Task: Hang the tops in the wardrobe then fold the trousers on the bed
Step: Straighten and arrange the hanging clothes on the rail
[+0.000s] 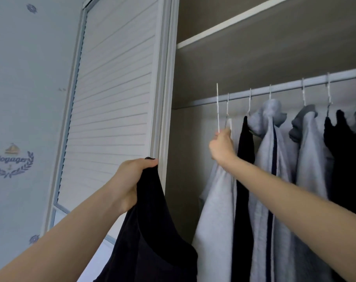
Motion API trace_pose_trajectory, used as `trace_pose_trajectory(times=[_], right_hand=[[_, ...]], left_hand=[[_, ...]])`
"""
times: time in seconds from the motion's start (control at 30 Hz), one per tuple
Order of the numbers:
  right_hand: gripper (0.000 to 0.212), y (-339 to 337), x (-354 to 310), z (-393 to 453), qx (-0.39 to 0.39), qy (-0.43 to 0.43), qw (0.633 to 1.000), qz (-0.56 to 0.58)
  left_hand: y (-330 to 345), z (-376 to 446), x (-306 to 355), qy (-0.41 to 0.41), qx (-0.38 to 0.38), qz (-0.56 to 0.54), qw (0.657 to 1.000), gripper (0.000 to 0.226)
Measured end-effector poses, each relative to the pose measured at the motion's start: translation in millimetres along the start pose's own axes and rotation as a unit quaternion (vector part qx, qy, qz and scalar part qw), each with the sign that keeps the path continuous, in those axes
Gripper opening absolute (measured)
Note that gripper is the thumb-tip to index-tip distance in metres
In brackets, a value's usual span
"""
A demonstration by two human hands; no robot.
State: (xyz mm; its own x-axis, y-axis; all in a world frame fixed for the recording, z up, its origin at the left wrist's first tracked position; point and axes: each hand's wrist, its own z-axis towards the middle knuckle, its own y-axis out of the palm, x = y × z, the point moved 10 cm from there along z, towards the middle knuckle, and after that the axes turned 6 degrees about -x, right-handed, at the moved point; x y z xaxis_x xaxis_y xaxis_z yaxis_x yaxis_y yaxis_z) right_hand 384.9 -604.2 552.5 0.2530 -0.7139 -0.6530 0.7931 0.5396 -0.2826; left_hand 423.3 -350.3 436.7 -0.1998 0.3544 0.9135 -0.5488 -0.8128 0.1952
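The wardrobe point(254, 64) fills the right half of the view, its interior open, but its top, right side and floor all run out of frame, so only the upper shelf point(224, 25) edge and part of the hanging space show. The white louvred door point(116, 102) stands to the left of the opening, its lower end hidden behind the raised left forearm. Further left, the pale wallpaper point(20, 88) carries a blurred crest whose lettering is hard to read with certainty.

A rail point(285, 86) slopes across the hanging space, cut off at the right edge. Garments hang from it in a row: a pale grey top point(215, 220) nearest the left wall, a thin black one point(243, 180) beside it, a grey hooded top point(268, 159) with a dark stripe, another grey piece with a darker collar, then dark clothing that disappears off the right. Their hems are all out of sight, and the right forearm crosses in front of several.

The black top point(152, 231) hangs in front of the door frame, outside the wardrobe, its lower part cut off at the bottom edge; a scooped opening shows in the cloth.

The left hand point(130, 180) grips the black top at its upper edge, fingers curled over the fabric with the thumb on top. The right hand point(222, 147) is raised inside the wardrobe, fingers closed around the base of a white hanger point(217, 106) whose hook rises above rail level, not on the rail. The hanger's shoulders are hidden behind the hand and the pale grey top.
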Motion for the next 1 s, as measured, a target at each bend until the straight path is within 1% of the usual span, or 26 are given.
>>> trace_pose_trajectory(times=[0.07,0.17,0.2,0.27,0.33,0.37,0.43,0.47,0.53,0.6,0.67,0.7,0.77,0.87,0.93,1.0], right_hand=[[0.024,2,-9,-61,0.023,-0.085,0.996,-0.016],[0.016,-3,-10,-147,0.025,-0.155,0.985,0.076],[0.016,-3,-10,-172,0.008,-0.168,0.980,0.102],[0.023,-1,-10,-211,-0.067,-0.164,0.977,0.120],[0.034,10,-12,-230,-0.141,-0.119,0.975,0.123],[0.035,13,-11,-235,-0.176,-0.075,0.971,0.143],[0.026,19,-8,-241,-0.233,0.026,0.953,0.193],[0.020,18,-3,-247,-0.246,0.069,0.945,0.205],[0.008,10,9,-262,-0.237,0.122,0.938,0.222],[0.019,-9,17,-282,-0.213,0.120,0.943,0.227],[0.035,-31,18,-302,-0.183,0.084,0.955,0.218],[0.041,-39,16,-312,-0.181,0.076,0.953,0.230],[0.047,-49,17,-327,-0.189,0.099,0.933,0.290],[0.045,-65,18,-346,-0.210,0.144,0.904,0.343],[0.045,-76,18,-357,-0.220,0.161,0.888,0.372],[0.047,-88,16,-362,-0.208,0.166,0.868,0.419]], left_hand=[[0,-10,-5,-0.009,0.040,0.003,0.999,0.013],[1,-28,-13,-0.021,0.084,0.002,0.996,0.015],[1,-33,-15,-0.027,0.091,0.009,0.995,0.016],[10,-49,-18,-0.034,0.104,0.027,0.994,0.013],[14,-65,-16,-0.029,0.123,0.052,0.991,0.009],[16,-76,-15,-0.023,0.139,0.066,0.988,0.008],[15,-96,-16,-0.014,0.168,0.087,0.982,0.008],[14,-109,-19,-0.018,0.180,0.096,0.979,0.006],[9,-135,-30,-0.035,0.189,0.116,0.974,0.004],[4,-157,-36,-0.050,0.194,0.138,0.970,0.004],[-1,-175,-34,-0.056,0.203,0.176,0.962,0.012],[-5,-182,-30,-0.058,0.208,0.201,0.955,0.014],[-9,-190,-22,-0.062,0.212,0.257,0.941,0.013],[-12,-200,-16,-0.064,0.210,0.355,0.909,0.009],[-10,-201,-15,-0.062,0.189,0.417,0.887,0.006],[-8,-200,-14,-0.048,0.166,0.480,0.860,0.004]])
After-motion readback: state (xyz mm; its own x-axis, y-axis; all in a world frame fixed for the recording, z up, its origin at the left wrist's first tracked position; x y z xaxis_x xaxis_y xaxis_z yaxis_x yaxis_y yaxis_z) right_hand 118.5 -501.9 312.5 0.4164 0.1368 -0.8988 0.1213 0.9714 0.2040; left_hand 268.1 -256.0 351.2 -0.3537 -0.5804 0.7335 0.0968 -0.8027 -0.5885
